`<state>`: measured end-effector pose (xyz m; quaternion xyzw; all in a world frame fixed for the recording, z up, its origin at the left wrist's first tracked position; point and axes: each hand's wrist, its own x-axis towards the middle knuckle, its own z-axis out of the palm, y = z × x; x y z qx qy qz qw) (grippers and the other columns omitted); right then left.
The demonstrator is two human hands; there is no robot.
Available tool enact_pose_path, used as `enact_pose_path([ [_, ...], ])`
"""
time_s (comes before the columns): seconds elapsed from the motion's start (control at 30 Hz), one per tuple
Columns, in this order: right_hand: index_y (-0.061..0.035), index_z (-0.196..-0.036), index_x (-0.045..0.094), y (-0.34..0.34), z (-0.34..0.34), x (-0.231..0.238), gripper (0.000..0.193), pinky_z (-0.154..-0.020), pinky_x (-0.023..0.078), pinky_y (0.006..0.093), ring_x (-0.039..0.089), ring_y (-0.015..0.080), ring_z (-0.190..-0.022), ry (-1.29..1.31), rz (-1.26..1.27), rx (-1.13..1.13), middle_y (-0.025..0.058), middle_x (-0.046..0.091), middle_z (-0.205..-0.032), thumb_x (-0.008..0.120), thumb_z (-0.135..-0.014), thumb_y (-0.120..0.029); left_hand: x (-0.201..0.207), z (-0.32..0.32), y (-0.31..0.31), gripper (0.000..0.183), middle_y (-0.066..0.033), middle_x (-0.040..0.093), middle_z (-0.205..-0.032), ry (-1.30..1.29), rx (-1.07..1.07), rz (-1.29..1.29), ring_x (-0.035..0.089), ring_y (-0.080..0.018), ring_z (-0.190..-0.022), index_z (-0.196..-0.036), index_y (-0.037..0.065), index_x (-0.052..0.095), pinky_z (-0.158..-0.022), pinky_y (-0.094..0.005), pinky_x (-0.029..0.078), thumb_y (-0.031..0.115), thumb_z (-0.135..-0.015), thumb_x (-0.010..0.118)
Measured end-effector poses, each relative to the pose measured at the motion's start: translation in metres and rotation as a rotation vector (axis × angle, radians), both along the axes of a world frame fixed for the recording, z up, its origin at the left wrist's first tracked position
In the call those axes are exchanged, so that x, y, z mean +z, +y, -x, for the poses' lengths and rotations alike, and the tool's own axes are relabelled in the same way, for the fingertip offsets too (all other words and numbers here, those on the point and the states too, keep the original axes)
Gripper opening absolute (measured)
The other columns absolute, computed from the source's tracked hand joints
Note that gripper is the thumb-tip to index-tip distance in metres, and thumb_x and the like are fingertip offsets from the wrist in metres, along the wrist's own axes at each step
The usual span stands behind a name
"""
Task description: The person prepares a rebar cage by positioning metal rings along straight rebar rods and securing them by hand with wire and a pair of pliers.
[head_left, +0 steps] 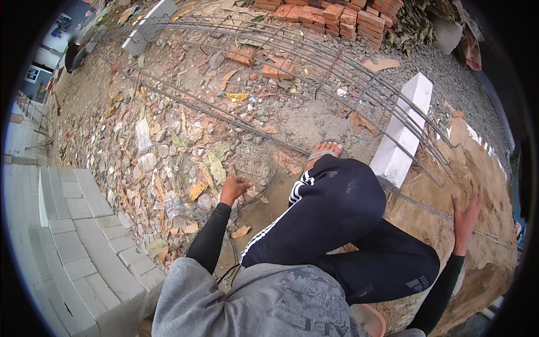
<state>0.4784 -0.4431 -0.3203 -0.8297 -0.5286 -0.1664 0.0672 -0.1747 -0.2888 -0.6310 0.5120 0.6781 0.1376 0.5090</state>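
Note:
My left hand is closed, its fingers curled together above the rubble; whatever they hold, if anything, is too small to make out. Beside it on the ground lies a loose loop of thin wire. Out to the right, my right hand has its fingers stretched and apart, next to a long steel rod that runs past my knee over the sand. Ahead of me a long cage of steel reinforcing bars rests on a white block at its near right end and another white block at its far left.
Grey blocks are stacked at the left. Red bricks are piled at the back, with loose bricks under the cage. A sand heap lies to the right. Another person is at the far left.

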Motion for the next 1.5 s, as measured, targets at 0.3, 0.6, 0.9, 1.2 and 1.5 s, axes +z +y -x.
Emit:
enact_pose_path([
  [0.3, -0.0148, -0.137, 0.052, 0.124, 0.152, 0.058, 0.066, -0.115, 0.03, 0.0487, 0.034, 0.0388, -0.14, 0.162, -0.041, 0.517, 0.0173, 0.035, -0.153, 0.079, -0.077, -0.017, 0.023, -0.004, -0.011, 0.024, -0.0037, 0.066, -0.074, -0.132, 0.206, 0.095, 0.061, -0.0129, -0.06, -0.095, 0.0, 0.071, -0.057, -0.0303, 0.054, 0.018, -0.083, 0.079],
  [0.6, -0.0125, -0.132, 0.055, 0.102, 0.15, 0.02, 0.06, -0.11, 0.033, 0.0493, 0.04, 0.0419, -0.134, 0.354, 0.078, 0.567, 0.0204, 0.04, -0.148, 0.079, -0.077, -0.015, 0.054, 0.017, 0.002, 0.021, -0.0065, 0.054, -0.096, -0.795, 0.866, 0.182, 0.057, -0.0209, -0.075, -0.115, 0.009, 0.057, -0.061, -0.0297, 0.051, 0.021, -0.098, 0.056],
  [0.9, -0.0093, -0.129, 0.057, 0.097, 0.174, 0.04, 0.055, -0.107, 0.037, 0.0472, 0.046, 0.0411, -0.13, 0.428, 0.066, 0.579, 0.0213, 0.047, -0.142, 0.077, -0.078, -0.01, 0.109, -0.024, 0.061, 0.016, -0.0061, 0.056, -0.091, -0.705, 0.853, -0.047, 0.059, -0.0191, -0.075, -0.11, 0.006, 0.047, -0.074, -0.0381, 0.058, 0.014, -0.097, 0.054],
  [1.2, -0.0065, -0.125, 0.06, 0.094, 0.169, 0.042, 0.04, -0.1, 0.044, 0.0474, 0.053, 0.0425, -0.122, 0.522, -0.031, 0.626, 0.0227, 0.053, -0.134, 0.071, -0.088, -0.017, 0.263, -0.152, 0.099, 0.012, -0.0017, 0.058, -0.087, -1.036, 0.561, -0.44, 0.057, -0.0124, -0.072, -0.109, 0.01, 0.053, -0.064, -0.0288, 0.054, 0.018, -0.101, 0.055],
  [1.5, -0.0052, -0.156, 0.018, 0.128, 0.173, 0.093, 0.122, -0.11, 0.039, 0.0517, 0.039, 0.0419, -0.138, 1.135, -0.275, 0.6, 0.03, 0.036, -0.149, 0.067, -0.071, -0.079, 0.381, -0.302, 0.123, 0.02, -0.0011, 0.062, -0.077, -0.858, -0.182, -0.608, 0.054, -0.0068, -0.057, -0.111, 0.005, 0.056, -0.05, -0.0223, 0.043, 0.023, -0.103, 0.052],
])
